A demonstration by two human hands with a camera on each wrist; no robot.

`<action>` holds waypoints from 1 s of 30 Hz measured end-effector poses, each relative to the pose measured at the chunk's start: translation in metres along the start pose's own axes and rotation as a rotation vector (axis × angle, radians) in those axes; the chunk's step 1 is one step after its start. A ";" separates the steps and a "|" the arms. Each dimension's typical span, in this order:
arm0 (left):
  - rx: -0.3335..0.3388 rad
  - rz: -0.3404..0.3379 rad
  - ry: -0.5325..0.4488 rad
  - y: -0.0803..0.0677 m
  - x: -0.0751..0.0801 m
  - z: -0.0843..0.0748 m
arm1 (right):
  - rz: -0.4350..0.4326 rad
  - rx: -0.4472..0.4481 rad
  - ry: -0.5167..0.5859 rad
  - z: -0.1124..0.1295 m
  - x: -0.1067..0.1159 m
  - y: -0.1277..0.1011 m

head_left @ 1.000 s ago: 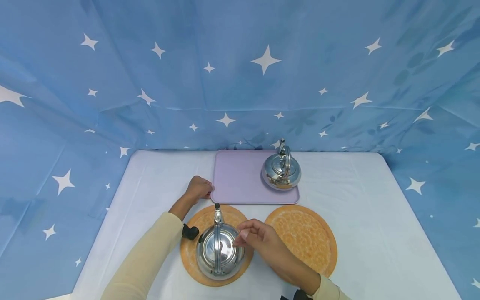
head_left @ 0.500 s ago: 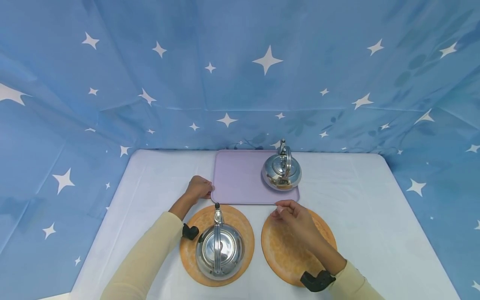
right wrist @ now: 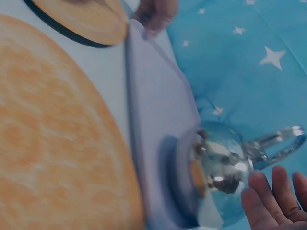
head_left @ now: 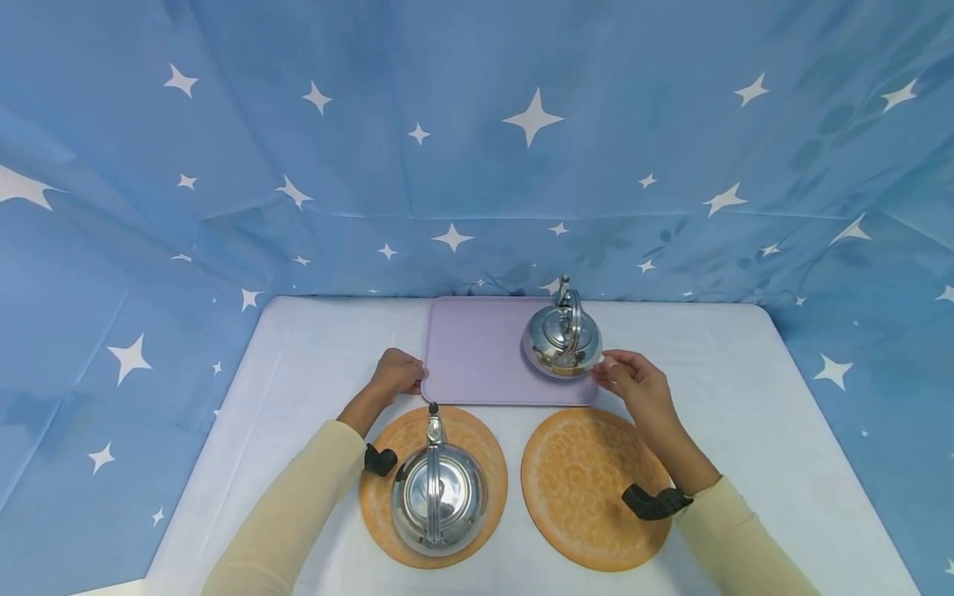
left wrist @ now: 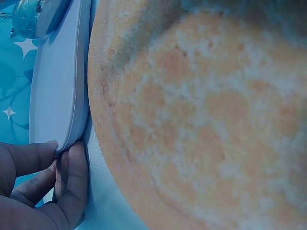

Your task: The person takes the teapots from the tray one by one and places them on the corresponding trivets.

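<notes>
My left hand (head_left: pixel 397 372) pinches the near left corner of a lilac tray (head_left: pixel 469 356); in the left wrist view the thumb lies on the rim and the fingers curl beneath it. A shiny metal kettle (head_left: pixel 561 348) with an upright handle stands on the tray's right part. Beside that kettle's right side is my right hand (head_left: pixel 639 385), its fingers loosely bent and holding nothing. In the right wrist view the fingertips (right wrist: pixel 256 179) come close to the kettle's body. A second metal kettle (head_left: pixel 447 497) stands on the left round orange mat (head_left: pixel 373 513), below my left forearm.
Another round orange mat (head_left: pixel 589 488) lies on the white-covered table (head_left: pixel 715 372), under my right wrist's black strap (head_left: pixel 656 502). A blue curtain (head_left: pixel 477 149) with white stars hangs along the table's back and sides.
My right hand has moved from beside the near kettle, across the right mat, to the right side of the kettle on the tray. The left hand stays at the tray corner.
</notes>
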State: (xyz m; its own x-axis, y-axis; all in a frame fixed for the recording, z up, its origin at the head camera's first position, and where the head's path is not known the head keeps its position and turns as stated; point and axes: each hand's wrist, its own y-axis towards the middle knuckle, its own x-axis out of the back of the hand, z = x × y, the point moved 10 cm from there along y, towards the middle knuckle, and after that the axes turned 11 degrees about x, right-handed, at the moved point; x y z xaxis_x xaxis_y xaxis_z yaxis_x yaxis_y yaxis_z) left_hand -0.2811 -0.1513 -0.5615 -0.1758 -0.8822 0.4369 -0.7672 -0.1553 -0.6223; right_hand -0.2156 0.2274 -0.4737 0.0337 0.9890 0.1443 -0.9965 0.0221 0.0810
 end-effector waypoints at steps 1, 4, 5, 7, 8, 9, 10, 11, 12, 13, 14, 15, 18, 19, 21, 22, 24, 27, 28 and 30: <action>-0.002 0.000 -0.001 0.000 0.000 0.000 | -0.014 0.005 -0.001 0.001 0.003 0.004; -0.008 0.002 -0.007 0.000 0.000 0.000 | -0.038 0.024 -0.002 0.005 0.006 0.017; -0.011 0.003 -0.008 0.000 -0.001 0.000 | -0.041 0.029 0.004 0.006 0.006 0.021; -0.010 0.004 -0.012 0.000 -0.001 0.001 | -0.037 0.037 0.034 0.010 0.004 0.027; -0.008 0.004 -0.015 0.001 -0.001 0.001 | -0.031 0.042 0.044 0.011 0.002 0.030; -0.006 0.003 -0.015 0.001 -0.001 0.001 | -0.025 0.045 0.056 0.013 0.000 0.033; -0.006 0.003 -0.015 0.001 -0.001 0.002 | -0.017 0.048 0.063 0.015 -0.003 0.036; -0.004 0.002 -0.015 0.001 -0.001 0.002 | -0.015 0.046 0.079 0.015 -0.006 0.038; -0.002 0.000 -0.014 0.002 -0.002 0.002 | -0.008 0.045 0.087 0.016 -0.008 0.041; 0.000 -0.001 -0.014 0.002 -0.002 0.002 | -0.007 0.039 0.094 0.017 -0.011 0.043; -0.001 -0.003 -0.012 0.002 -0.002 0.002 | -0.002 0.034 0.096 0.017 -0.013 0.045; -0.001 -0.004 -0.010 0.002 -0.002 0.002 | -0.002 0.025 0.096 0.017 -0.016 0.047; -0.003 -0.008 -0.005 0.001 -0.001 0.001 | 0.010 -0.003 0.083 0.017 -0.022 0.052; -0.004 -0.008 -0.005 0.001 -0.001 0.001 | 0.012 -0.013 0.082 0.017 -0.023 0.053; -0.006 -0.007 -0.006 0.000 0.000 0.001 | 0.022 -0.025 0.078 0.018 -0.026 0.055; -0.007 -0.007 -0.006 0.000 0.000 0.000 | 0.029 -0.028 0.083 0.018 -0.027 0.056; -0.009 -0.004 -0.011 0.000 0.000 0.000 | 0.041 -0.039 0.085 0.018 -0.030 0.057; -0.015 0.002 -0.015 0.000 0.000 0.000 | 0.063 -0.053 0.097 0.019 -0.034 0.057; -0.016 0.004 -0.017 0.000 0.000 0.000 | 0.070 -0.058 0.098 0.018 -0.035 0.057; -0.018 0.008 -0.015 0.001 0.000 0.000 | 0.083 -0.063 0.098 0.018 -0.037 0.057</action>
State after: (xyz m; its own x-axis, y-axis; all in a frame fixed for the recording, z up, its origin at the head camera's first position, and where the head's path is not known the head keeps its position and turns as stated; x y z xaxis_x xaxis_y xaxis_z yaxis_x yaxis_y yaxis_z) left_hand -0.2816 -0.1512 -0.5623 -0.1727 -0.8897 0.4225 -0.7770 -0.1405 -0.6136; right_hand -0.2723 0.1894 -0.4564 -0.0533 0.9973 0.0507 -0.9985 -0.0539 0.0105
